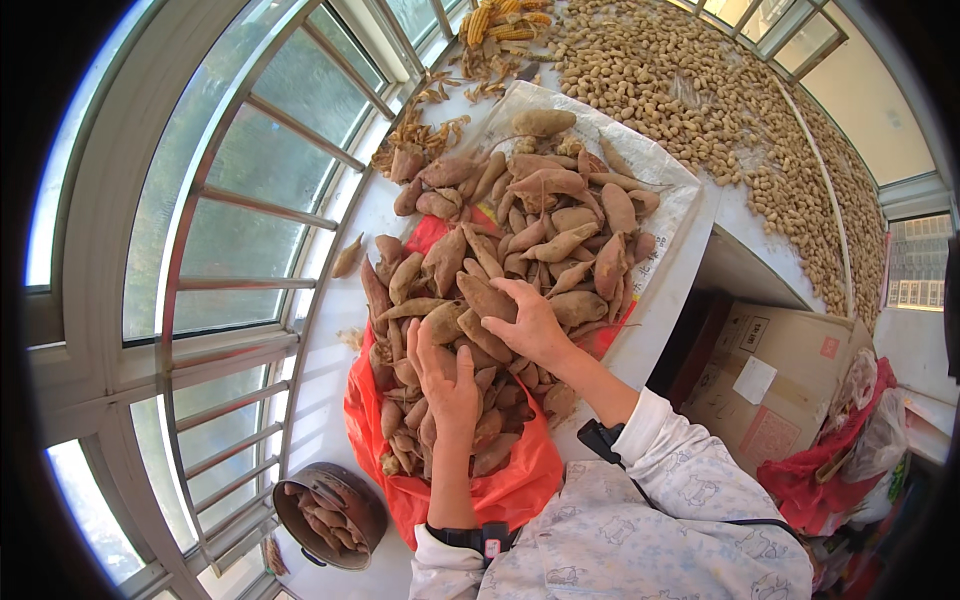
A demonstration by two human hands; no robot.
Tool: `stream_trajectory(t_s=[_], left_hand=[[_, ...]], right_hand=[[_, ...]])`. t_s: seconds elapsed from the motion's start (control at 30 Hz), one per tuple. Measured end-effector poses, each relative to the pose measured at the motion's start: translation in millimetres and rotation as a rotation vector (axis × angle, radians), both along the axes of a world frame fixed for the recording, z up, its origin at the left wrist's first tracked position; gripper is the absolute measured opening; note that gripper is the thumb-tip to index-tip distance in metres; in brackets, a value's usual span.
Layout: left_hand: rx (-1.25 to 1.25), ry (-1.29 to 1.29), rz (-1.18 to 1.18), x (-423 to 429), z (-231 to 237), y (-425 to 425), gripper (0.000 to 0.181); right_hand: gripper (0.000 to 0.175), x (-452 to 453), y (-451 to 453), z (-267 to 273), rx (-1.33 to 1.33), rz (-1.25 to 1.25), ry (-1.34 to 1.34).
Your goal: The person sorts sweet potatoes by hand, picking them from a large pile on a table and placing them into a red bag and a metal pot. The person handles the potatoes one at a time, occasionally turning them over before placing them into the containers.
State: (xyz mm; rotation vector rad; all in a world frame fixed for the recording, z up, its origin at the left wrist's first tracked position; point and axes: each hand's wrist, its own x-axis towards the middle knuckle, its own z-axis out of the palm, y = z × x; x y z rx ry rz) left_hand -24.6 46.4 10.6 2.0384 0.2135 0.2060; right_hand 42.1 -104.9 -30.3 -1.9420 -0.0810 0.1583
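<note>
A large heap of sweet potatoes (555,217) lies on a white woven sack (679,187) and spills into a red plastic bag (375,442). My right hand (529,319) has its thumb and fingers around the end of one sweet potato (484,295) on top of the heap. Nearer to me, my left hand (446,375) rests over the sweet potatoes at the bag's mouth, fingers apart; whether its palm touches one is hidden. Other sweet potatoes fill the bag below and between my wrists.
A metal pot (367,517) with several sweet potatoes stands at the lower left, near the barred window (255,285). Peanuts (675,97) spread across the upper right, beside corn cobs (480,26). Right of the ledge are a cardboard box (795,375) and red and clear bags (817,480).
</note>
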Motion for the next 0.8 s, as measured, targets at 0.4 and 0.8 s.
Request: stream_trajectory(t_s=[0.4,0.8], left_hand=[[0.611,0.15,-0.327,20.8,-29.7,-11.9,0.046],[0.315,0.017,-0.19,15.3,-15.6,-13.4,0.042]], right_hand=[[0.021,90.2,-52.1,-18.6,-0.936,0.17,-0.444],[0.014,75.3,-63.8,-6.5,-0.474,0.021,-0.222]])
